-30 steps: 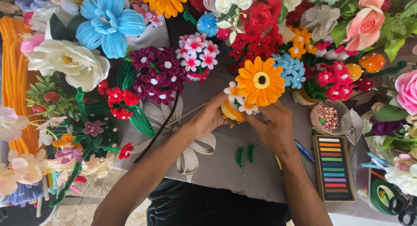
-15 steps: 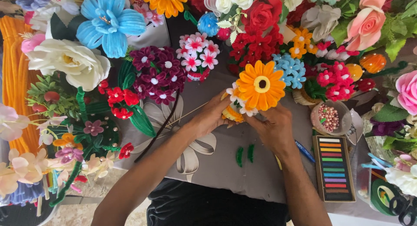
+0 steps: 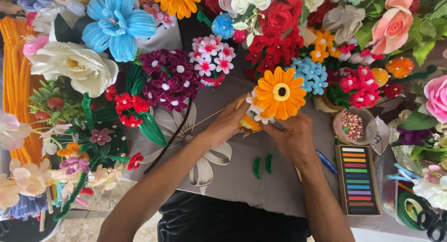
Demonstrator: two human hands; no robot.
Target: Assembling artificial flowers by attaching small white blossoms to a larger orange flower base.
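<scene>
Grey cloth [image 3: 260, 186] with a pale bow print covers your work surface, and handmade flowers crowd it along the top, left and right of the frame, leaving open room only in the lower centre. Largest among them, at upper left, sit a blue fuzzy flower [image 3: 118, 25] and a white rose [image 3: 74, 67]; orange pipe cleaners [image 3: 16, 88] run down the left edge.

Your orange flower [image 3: 279, 93] is just above centre: a ring of flat orange petals around a yellow disc with a dark middle, small white and pink blossoms bunched beneath it on its left.

Your left hand [image 3: 228, 123] comes in from lower left with its fingers curled around the base of the bunch, grasping it. Your right hand [image 3: 293, 137] sits just under the flower, fingers bent in toward the stem; you cannot tell exactly what they pinch.

At lower right lies a box of coloured chalks [image 3: 357, 179], and above it a small bowl of pink beads [image 3: 351, 125]. Two short green pieces [image 3: 262, 165] lie on bare cloth just below your hands, and a thin stick [image 3: 198, 122] runs off from your left hand toward the left.
</scene>
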